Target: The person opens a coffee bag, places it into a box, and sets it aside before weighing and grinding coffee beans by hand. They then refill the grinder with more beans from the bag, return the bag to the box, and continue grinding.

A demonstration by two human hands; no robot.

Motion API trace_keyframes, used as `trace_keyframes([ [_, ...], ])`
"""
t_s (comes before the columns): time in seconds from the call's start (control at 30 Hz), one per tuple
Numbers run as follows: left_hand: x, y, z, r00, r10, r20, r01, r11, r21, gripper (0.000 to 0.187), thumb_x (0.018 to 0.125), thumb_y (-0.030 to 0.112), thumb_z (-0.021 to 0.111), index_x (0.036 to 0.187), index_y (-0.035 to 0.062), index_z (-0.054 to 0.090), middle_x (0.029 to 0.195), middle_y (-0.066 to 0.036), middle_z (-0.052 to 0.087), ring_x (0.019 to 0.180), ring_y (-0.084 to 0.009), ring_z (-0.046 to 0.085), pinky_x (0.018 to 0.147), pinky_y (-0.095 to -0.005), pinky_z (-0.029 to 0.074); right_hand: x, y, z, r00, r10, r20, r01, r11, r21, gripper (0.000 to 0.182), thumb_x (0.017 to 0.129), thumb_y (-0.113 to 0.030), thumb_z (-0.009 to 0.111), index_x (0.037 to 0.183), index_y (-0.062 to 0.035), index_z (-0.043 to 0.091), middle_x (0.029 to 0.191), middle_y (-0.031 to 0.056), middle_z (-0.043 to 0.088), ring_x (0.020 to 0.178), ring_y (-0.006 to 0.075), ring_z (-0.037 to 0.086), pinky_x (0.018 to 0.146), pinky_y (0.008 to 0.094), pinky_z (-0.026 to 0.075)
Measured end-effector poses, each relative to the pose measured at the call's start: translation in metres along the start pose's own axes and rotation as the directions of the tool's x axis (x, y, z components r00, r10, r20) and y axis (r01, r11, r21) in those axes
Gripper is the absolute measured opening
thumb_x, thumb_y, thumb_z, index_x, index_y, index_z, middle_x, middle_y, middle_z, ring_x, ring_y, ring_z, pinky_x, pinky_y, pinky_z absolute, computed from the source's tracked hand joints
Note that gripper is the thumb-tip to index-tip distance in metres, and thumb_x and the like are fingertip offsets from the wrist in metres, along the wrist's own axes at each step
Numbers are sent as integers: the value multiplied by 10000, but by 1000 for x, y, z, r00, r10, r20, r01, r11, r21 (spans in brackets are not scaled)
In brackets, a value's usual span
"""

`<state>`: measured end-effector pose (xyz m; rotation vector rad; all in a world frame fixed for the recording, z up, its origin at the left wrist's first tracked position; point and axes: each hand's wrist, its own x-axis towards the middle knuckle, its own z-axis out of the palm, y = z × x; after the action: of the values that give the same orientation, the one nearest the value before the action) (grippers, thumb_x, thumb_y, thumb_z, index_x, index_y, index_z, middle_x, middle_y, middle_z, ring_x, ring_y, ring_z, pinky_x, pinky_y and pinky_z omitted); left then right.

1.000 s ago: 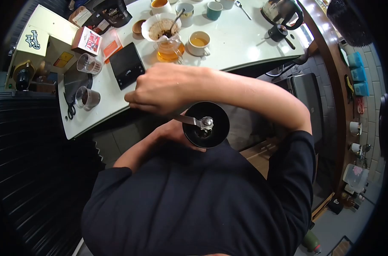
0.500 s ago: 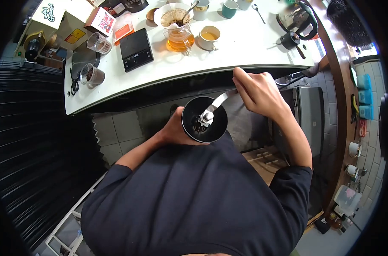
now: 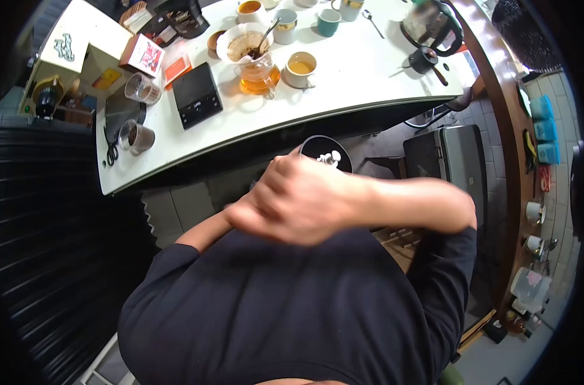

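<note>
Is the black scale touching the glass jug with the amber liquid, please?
Apart. The head view shows a strip of white tabletop between the black scale and the glass jug.

The tabletop (image 3: 362, 72) is bright, the right hand (image 3: 295, 200) blurred, edges warped.

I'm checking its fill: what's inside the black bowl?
Inside the black bowl, a silvery metal fitting shows. The right hand hides the nearer part and anything in it.
</note>
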<state>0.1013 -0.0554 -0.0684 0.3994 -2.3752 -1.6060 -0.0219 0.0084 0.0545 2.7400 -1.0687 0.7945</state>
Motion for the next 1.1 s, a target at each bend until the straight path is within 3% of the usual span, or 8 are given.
trace_keyframes([
  [0.1, 1, -3, 3, 992, 82, 95, -96, 983, 154, 856, 772, 565, 758, 1347, 7, 455, 1105, -84, 687, 1032, -226, 665, 935, -350, 526, 50, 46, 2, 952, 140, 271, -170, 981, 90, 280, 865, -187, 550, 1069, 4, 531, 596, 126, 621, 548, 320, 653, 469, 439, 461],
  [0.13, 1, 5, -5, 987, -122, 108, 114, 991, 75, 839, 724, 451, 837, 1330, 4, 467, 1148, -76, 663, 1053, -194, 651, 964, -351, 509, 52, 61, 9, 959, 152, 238, -182, 978, 107, 287, 859, -184, 555, 1079, -2, 529, 587, 137, 612, 545, 338, 643, 473, 451, 463],
  [0.37, 17, -2, -19, 937, 278, 211, -279, 960, -29, 968, 557, 325, 961, 1324, -4, 471, 1264, -130, 583, 1181, -254, 577, 1045, -407, 445, 28, 104, 11, 944, 288, 162, -309, 942, 127, 262, 851, -136, 534, 1095, -53, 482, 503, 134, 506, 476, 361, 552, 448, 457, 399],
  [0.5, 30, 1, -21, 930, 352, 107, -341, 934, -107, 604, 601, 240, 927, 1085, 6, 651, 978, -99, 700, 930, -195, 684, 870, -336, 537, 8, 121, 22, 912, 390, 126, -407, 899, 162, 296, 836, -110, 543, 1122, -91, 468, 561, 151, 540, 548, 370, 596, 495, 484, 431],
  [0.63, 31, 1, -24, 940, 321, 118, -287, 928, -237, 615, 597, 254, 935, 1083, 3, 653, 976, -94, 705, 917, -189, 690, 858, -331, 538, -46, 137, 1, 761, 613, 211, -635, 770, 52, 196, 826, -85, 538, 1020, -73, 520, 630, 164, 575, 595, 396, 602, 545, 477, 458],
  [0.77, 28, 2, -22, 954, 279, 107, -257, 949, -183, 772, 582, 195, 947, 1226, -11, 575, 975, -74, 717, 870, -144, 690, 801, -305, 549, -95, 103, -11, 698, 715, 30, -703, 677, 217, 168, 790, -17, 499, 952, -58, 509, 617, 194, 521, 593, 425, 569, 567, 478, 426],
  [0.97, 23, -19, -24, 1000, 22, -10, -24, 951, -307, 557, 636, 170, 920, 1085, -17, 648, 960, -74, 719, 858, -120, 675, 795, -300, 552, -134, 43, -21, 625, 780, 35, -772, 611, 177, 155, 764, -23, 545, 906, -63, 499, 580, 151, 514, 545, 369, 564, 507, 447, 420],
  [1.1, 24, 1, -28, 999, 44, -6, -45, 988, -147, 533, 631, 175, 919, 1057, -17, 663, 918, -81, 732, 828, -114, 689, 762, -290, 564, -115, -4, -46, 808, 588, 14, -587, 808, -50, 207, 690, -48, 608, 873, -108, 532, 539, 2, 433, 427, 183, 509, 410, 345, 402],
])
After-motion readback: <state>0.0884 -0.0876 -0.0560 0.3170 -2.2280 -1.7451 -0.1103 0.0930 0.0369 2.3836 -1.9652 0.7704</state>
